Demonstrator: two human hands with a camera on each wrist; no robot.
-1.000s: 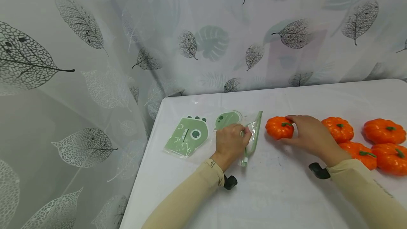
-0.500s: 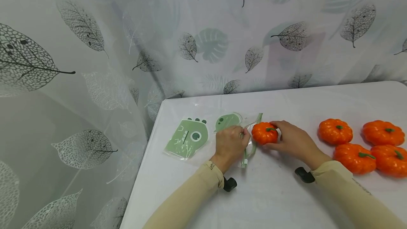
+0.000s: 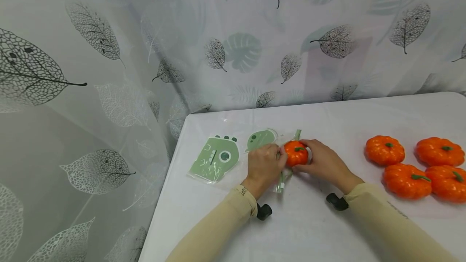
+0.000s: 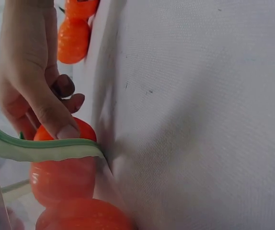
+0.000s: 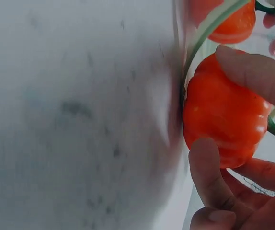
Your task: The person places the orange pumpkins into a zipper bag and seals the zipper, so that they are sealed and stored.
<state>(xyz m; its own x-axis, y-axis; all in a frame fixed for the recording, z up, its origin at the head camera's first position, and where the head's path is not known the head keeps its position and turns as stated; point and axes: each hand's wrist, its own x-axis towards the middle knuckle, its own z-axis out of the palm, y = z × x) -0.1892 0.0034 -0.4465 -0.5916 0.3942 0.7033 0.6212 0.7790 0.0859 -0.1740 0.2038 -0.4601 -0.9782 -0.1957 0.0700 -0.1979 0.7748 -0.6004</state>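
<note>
The left hand (image 3: 263,167) has its fingers curled and pinches the clear zip bag (image 3: 214,159), printed with green dinosaurs, near its open mouth. The right hand (image 3: 325,163) grips 1 small orange pumpkin (image 3: 295,153), thumb and fingers parted to the pumpkin's width, at the bag's mouth and partly past the green zip strip (image 4: 46,151). A 2nd pumpkin (image 4: 82,215) lies inside the bag. Well right of the bag, 4 more pumpkins (image 3: 407,181) rest on the white bench (image 3: 309,229). A leaf-patterned curtain (image 3: 240,19) hangs behind the bag.

This is a curtained indoor corner, home or studio unclear, with leaf-printed translucent curtains (image 3: 251,80) hanging behind and left of a white table (image 3: 291,233).
</note>
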